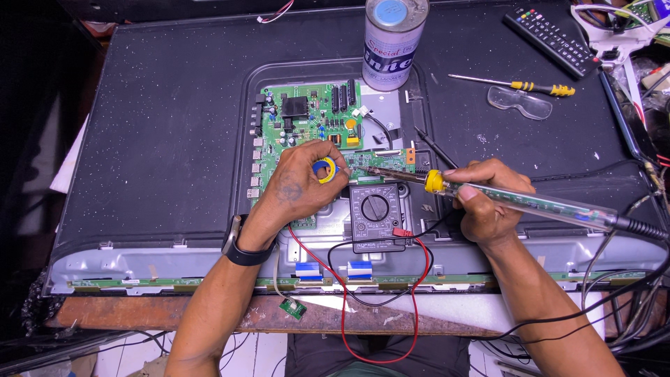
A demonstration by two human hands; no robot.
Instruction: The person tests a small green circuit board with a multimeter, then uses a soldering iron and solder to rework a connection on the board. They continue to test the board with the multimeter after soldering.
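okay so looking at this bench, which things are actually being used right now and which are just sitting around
In use:
left hand holding a small yellow and blue spool
right hand holding the soldering iron
green circuit board

Lying about:
multimeter
spray can
remote control
screwdriver
safety glasses

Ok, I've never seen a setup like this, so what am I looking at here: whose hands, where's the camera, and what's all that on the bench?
The single picture comes from a camera on the person's head, looking down at their own two bare hands. A flat-screen television lies face down with its back cover off, exposing a green circuit board. The left hand, with a dark watch on its wrist, holds a small yellow and blue spool. The right hand holds a soldering iron, its tip on the board. A black multimeter with red and black leads sits between them. Farther back are a spray can, a screwdriver, safety glasses and a remote control.
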